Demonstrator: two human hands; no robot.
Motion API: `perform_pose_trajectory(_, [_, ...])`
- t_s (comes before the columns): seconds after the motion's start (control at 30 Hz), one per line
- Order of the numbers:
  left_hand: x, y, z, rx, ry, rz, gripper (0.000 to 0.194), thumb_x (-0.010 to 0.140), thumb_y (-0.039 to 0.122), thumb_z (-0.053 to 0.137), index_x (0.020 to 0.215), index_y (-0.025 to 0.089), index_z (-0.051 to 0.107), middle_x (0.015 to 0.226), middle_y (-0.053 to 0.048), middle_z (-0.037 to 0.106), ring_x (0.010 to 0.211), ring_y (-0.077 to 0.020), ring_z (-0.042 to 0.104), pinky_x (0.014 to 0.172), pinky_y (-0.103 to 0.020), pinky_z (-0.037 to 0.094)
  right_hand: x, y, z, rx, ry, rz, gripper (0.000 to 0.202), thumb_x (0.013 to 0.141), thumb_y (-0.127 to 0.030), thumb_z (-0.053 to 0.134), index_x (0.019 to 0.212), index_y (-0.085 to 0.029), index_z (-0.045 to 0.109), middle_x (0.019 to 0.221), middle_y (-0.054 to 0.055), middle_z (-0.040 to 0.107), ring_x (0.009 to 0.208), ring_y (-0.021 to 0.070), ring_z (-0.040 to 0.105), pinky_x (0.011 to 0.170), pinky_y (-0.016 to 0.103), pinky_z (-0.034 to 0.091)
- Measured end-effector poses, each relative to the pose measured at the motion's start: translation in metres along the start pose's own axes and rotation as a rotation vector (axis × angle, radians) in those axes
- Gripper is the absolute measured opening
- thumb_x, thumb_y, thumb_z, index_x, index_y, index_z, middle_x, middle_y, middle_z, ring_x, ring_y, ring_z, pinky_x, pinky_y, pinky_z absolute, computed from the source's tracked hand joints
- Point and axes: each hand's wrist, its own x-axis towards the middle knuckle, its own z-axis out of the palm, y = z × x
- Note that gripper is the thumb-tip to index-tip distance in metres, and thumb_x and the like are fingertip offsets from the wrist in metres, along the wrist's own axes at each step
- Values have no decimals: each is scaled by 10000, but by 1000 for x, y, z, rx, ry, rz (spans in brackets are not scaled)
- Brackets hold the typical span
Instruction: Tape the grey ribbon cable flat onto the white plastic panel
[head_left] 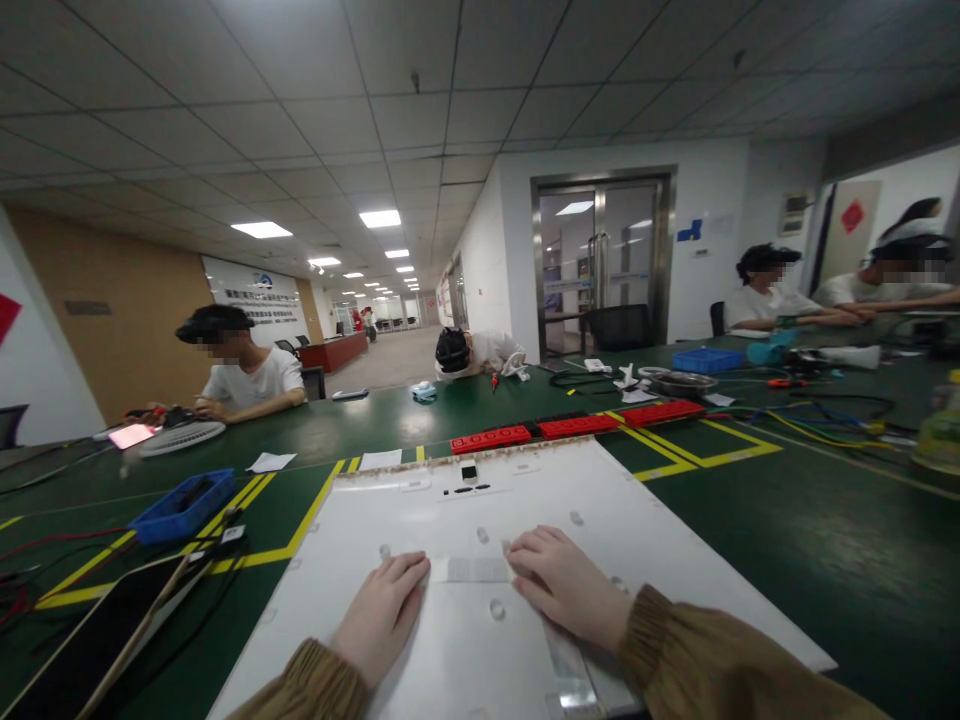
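Green tabletop (825, 540), yellow tape (309, 520) | white panel (637, 520) on it | left hand (386, 605), right hand (566, 590) palm-down on panel, unclenched | beyond far edge: glass doors (566, 260)

The one view looks out from head height above a green table (817, 560), facing forward and slightly down. It stands close over a white panel (465, 640), and the left hand (386, 610) and right hand (566, 585) reach in from the bottom edge, near the camera. The wide field also takes in a glass door (600, 255), the ceiling (420, 110) and a corridor (405, 350), whose far end is perhaps too small to read reliably.
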Motion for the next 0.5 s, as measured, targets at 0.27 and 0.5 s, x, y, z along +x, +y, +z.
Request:
perform_pose_trajectory(0.27, [-1,-1,2,-9,32,15,359,879,176,412,1184,236,591,1202,-82,589,1077,-237,554,941,-428,468,-1,3,5,7,-17,18,305,853,-250,515,1140,-213,611,1270,41,555,1168,212,451,1025,360,271])
perform_pose_trajectory(0.5, [0,-1,2,15,-25,6,346,897,183,383,1183,198,577,1220,-87,573,1102,-238,530,948,-429,457,2,6,9,-45,-49,105,349,863,-317,489,1182,-222,594,1342,76,497,1229,249,419,1035,415,270])
